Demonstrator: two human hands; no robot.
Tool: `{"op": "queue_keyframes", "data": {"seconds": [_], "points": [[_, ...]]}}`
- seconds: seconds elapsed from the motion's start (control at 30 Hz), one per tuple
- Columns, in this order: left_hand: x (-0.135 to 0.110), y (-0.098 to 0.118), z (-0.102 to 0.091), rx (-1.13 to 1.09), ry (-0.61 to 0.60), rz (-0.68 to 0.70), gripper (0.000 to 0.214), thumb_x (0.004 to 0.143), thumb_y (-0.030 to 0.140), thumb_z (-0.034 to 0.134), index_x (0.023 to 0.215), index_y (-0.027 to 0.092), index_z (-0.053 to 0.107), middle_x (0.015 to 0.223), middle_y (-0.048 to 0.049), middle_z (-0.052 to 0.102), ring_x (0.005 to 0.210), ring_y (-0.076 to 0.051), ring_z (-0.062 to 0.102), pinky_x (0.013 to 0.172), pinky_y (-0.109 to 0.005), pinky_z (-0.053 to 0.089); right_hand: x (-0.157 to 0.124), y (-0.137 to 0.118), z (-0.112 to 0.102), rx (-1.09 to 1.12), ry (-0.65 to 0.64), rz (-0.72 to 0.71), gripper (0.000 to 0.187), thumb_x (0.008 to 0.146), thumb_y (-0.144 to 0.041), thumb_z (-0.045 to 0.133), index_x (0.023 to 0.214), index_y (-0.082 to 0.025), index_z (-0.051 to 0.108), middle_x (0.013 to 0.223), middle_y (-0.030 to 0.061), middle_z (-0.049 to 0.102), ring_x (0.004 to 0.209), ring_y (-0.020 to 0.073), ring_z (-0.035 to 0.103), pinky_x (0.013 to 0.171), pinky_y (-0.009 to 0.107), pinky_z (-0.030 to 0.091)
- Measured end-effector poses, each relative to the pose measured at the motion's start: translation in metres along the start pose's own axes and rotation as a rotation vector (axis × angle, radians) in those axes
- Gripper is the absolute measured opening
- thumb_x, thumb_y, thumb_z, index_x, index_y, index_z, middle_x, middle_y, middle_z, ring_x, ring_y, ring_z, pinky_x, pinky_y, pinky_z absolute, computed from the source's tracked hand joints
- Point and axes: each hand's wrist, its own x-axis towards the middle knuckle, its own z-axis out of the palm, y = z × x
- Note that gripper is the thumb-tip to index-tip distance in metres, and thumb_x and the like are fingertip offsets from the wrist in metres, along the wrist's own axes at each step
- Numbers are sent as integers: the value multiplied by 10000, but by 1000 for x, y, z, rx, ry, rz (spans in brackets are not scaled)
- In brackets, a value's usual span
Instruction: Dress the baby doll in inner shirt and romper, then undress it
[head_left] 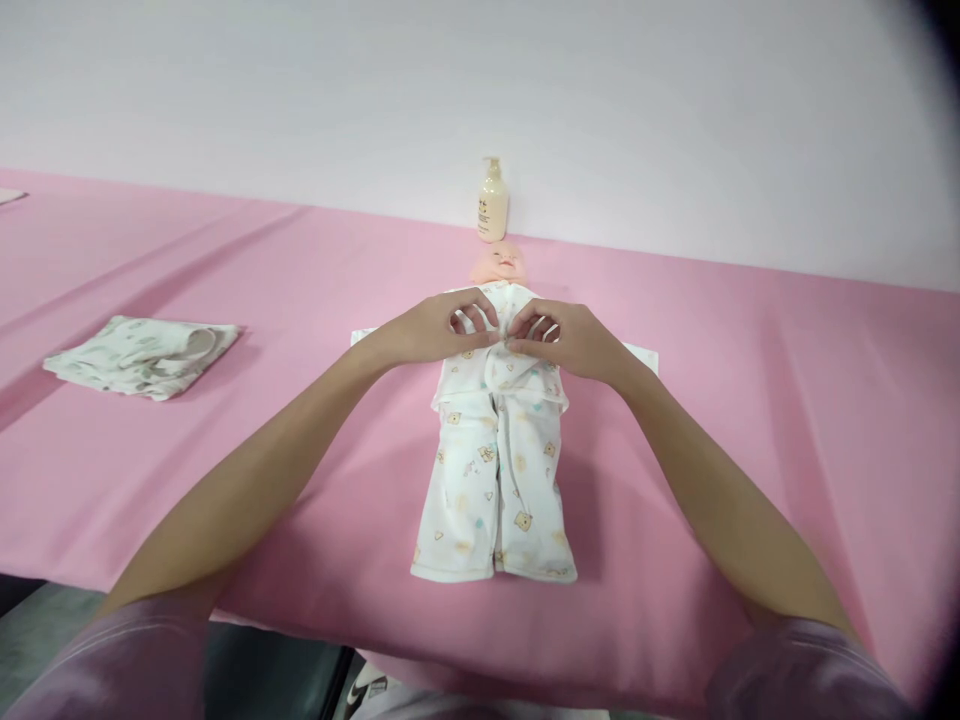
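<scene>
Doll is lying on the pink desk, wearing a printed top and trousers. Left hand and right hand are pinching the top's front, fingertips nearly meeting. A bottle is standing just behind the head; folded cloth is lying to the left.

A mauve left sleeve and a matching right sleeve are worn, cut short and lined with stitching near the hem, while the left hand and right hand are left bare.
</scene>
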Motion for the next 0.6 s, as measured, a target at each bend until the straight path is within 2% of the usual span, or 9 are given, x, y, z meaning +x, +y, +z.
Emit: {"op": "queue_keyframes", "data": {"seconds": [0.2,0.33,0.6], "points": [[0,-1,-2,8,12,22,341,887,404,878,1194,266,828,1071,-56,803,867,-190,700,772,-305,544,1,2,2,-46,4,-24,183,978,-410,878,1084,-269,826,1088,49,836,950,220,727,891,388,597],[-3,4,0,23,41,40,307,867,367,851,1157,271,820,1123,-60,824,869,-195,707,774,-310,545,1,2,2,-57,6,-36,161,985,-386,854,1100,-278,821,1085,41,828,929,210,714,892,386,591],[-7,9,4,142,60,88,240,941,450,807,1086,264,849,1097,-58,838,851,-203,703,768,-321,522,2,4,2,-11,3,3,195,965,-417,882,1081,-272,825,1082,42,820,907,202,703,863,371,576]]}}
